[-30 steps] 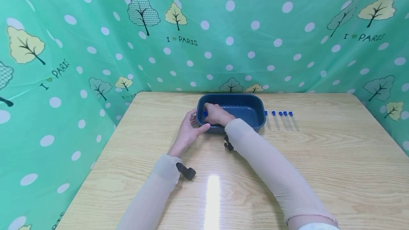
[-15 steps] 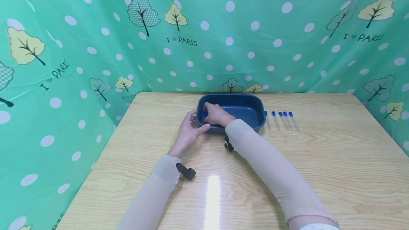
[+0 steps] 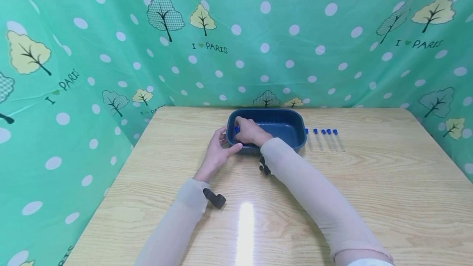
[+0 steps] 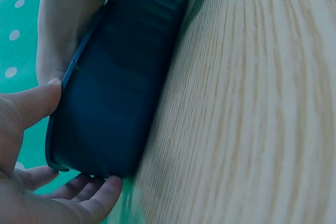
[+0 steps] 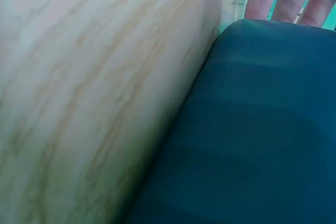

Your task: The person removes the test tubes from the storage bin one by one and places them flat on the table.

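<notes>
A dark blue plastic basin (image 3: 288,134) stands on the table. My left hand (image 3: 215,155) holds its near left corner. The thumb (image 4: 39,100) lies against the long side's rim, and the fingertips touch the short end wall, as the left wrist view shows. My right hand (image 3: 251,131) reaches over the front rim into the basin's left part, its fingers curled. They pinch a tube with a blue cap (image 3: 237,129); the tube's body is hidden by the hand and the rim. The right wrist view shows the basin's outer wall (image 5: 262,129) and the left hand's fingers, not the right hand.
Right of the basin, several clear tubes (image 3: 319,141) with blue caps lie side by side on the wooden table (image 3: 369,192). The nearest one lies close against the basin's right wall. A green dotted curtain (image 3: 266,32) hangs behind and at the sides.
The blue cap beside the right hand's fingers has tilted and risen very slightly, along with the fingers. The left hand and the basin have kept their places.
</notes>
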Tool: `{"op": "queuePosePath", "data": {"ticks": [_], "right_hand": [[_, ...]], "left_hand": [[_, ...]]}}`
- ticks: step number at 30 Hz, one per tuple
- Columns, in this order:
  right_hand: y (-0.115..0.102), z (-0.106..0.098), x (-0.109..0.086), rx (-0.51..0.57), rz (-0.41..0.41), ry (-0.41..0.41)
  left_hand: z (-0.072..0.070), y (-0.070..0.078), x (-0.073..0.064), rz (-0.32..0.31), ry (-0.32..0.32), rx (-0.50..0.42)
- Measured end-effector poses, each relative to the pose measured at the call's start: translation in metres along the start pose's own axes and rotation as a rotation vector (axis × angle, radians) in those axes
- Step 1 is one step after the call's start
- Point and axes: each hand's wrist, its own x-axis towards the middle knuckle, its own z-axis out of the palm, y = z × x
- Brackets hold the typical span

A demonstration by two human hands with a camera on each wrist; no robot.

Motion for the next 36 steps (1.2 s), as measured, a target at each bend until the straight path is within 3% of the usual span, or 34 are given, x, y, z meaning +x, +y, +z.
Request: {"op": "queuePosePath", "data": {"ticks": [24,36], "right_hand": [[-0.009,-0.020,-0.022,0.020,-0.077,0.092],[-0.013,-0.032,-0.037,0.044,-0.114,0.096]], "left_hand": [[0.000,0.000,0.000,-0.026,-0.012,0.001],[-0.001,-0.002,0.001,-0.039,-0.026,0.002]]}}
